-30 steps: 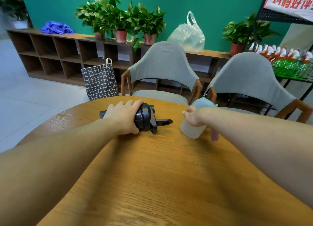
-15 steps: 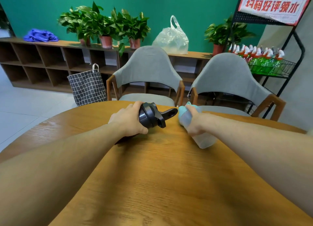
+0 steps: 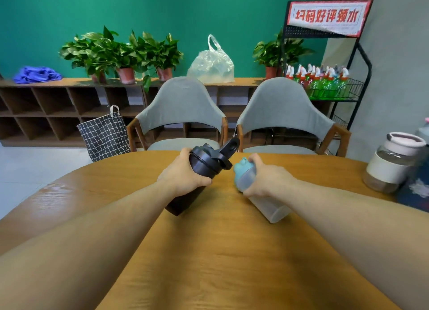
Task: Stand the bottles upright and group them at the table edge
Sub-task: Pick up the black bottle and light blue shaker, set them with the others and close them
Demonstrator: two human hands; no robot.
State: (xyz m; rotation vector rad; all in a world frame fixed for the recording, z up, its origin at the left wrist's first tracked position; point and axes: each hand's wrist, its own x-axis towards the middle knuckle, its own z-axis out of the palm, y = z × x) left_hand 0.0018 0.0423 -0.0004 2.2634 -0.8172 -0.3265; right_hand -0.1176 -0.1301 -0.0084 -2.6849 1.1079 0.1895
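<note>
My left hand (image 3: pixel 183 177) grips a black shaker bottle (image 3: pixel 204 168) with a loop-handled lid. It is tilted, lid pointing up and away, its base near the wooden table (image 3: pixel 220 251). My right hand (image 3: pixel 264 177) holds a translucent bottle with a light blue cap (image 3: pixel 246 175), also tilted, cap toward the far edge and base (image 3: pixel 274 212) low over the table. The two lids are close together near the far table edge. At the right side stands an upright glass jar with a white sleeve and pink lid (image 3: pixel 392 163).
Two grey chairs (image 3: pixel 181 109) (image 3: pixel 281 107) stand just past the far table edge. A dark blue patterned object (image 3: pixel 417 189) lies at the right edge beside the jar. Behind are a low shelf with plants, a checked bag on the floor and a rack of green bottles.
Both bottles lay on their sides a second ago; each hand has lifted and tipped its bottle lid-up, bringing the lids toward each other. The view has shifted right, revealing the jar.
</note>
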